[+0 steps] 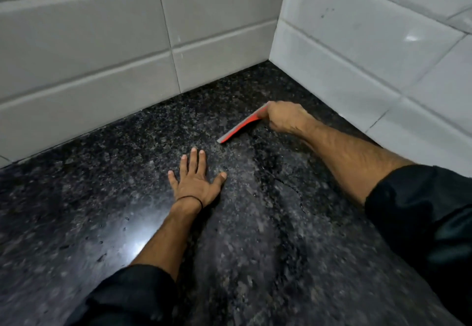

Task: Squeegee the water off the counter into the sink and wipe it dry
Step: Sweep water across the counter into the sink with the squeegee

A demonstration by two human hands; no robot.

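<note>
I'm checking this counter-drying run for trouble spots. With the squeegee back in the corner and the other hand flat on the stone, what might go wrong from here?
1. The left hand lies flat on the counter close to the squeegee; a pull toward it could run into the fingers.
2. The water film sits under the right hand and forearm, so the dark sleeve may drag through it.
3. No sink is in view, so water may be pushed off course.
</note>
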